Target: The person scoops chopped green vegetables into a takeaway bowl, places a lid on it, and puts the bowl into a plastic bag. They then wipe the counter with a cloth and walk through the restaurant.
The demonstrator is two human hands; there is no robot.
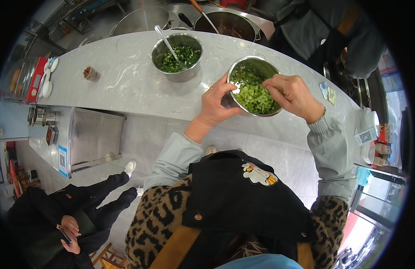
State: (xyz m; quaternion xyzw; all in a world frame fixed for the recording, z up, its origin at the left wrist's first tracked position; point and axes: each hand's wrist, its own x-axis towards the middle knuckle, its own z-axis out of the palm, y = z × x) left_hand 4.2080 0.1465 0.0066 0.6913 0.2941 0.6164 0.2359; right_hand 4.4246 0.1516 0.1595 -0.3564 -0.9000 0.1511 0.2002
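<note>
A stainless-steel bowl (231,97) of chopped light-green vegetable (256,97) tilts towards me at the counter's near edge. My left hand (217,101) grips it from the left, with fingertips over the rim. Inside the right part of the bowl, the fingers of my right hand (291,92) are pinched together at the greens; whether anything is between them is hidden. To the left stands a second steel bowl (189,74), holding chopped dark-green herbs (180,60) and a metal spoon (167,43) leaning on its rim.
Behind the pale marbled counter (126,84) are a large steam-hazed pot (140,22) and a dark pan (224,20) with a ladle. A small jar (92,74) is at left. A person (311,30) stands back right; another, lower left, holds a phone (64,234).
</note>
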